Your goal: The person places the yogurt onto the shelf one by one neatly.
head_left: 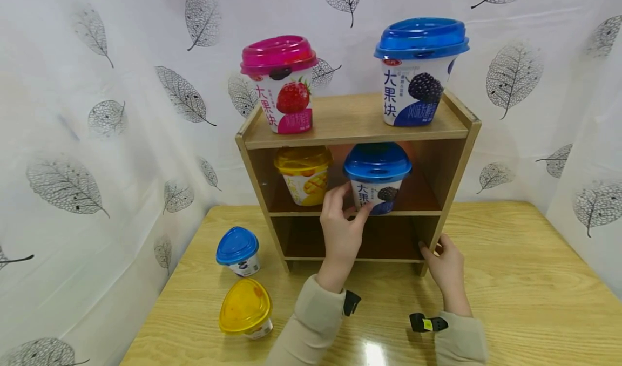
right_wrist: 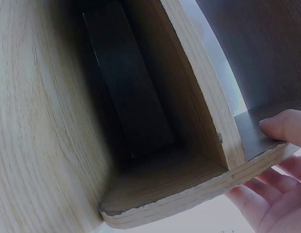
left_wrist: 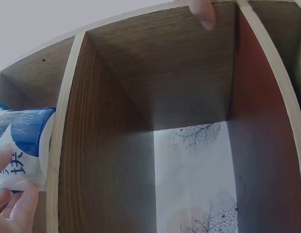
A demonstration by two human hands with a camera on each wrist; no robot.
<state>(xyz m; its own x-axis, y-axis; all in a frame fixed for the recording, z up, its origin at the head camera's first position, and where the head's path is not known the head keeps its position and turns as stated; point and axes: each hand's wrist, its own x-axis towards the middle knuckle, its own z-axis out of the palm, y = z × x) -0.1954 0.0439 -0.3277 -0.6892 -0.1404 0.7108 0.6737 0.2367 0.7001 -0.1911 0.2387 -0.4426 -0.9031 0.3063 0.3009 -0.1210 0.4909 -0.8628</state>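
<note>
My left hand (head_left: 342,228) grips a blue-lidded blackberry yogurt cup (head_left: 374,180) at the front of the middle shelf, thumb and fingers around its lower part. The left wrist view shows the thumb and fingertips against the white and blue side of that cup (left_wrist: 26,141). Lower down on the right, my right hand (head_left: 446,269) holds the front edge of the wooden shelf unit's side panel (head_left: 454,177). Seen from the right wrist, its thumb (right_wrist: 284,127) lies on the inner face and the other fingers are outside. Left of the held cup stands a yellow-lidded mango cup (head_left: 306,180).
On the unit's top board (head_left: 350,120) stand a pink-lidded strawberry cup (head_left: 286,93) and another blackberry cup (head_left: 418,80). A blue-lidded cup (head_left: 238,250) and a yellow-lidded cup (head_left: 246,309) are on the wooden table (head_left: 525,279), left of the unit. Leaf-printed white curtain (head_left: 136,128) hangs behind.
</note>
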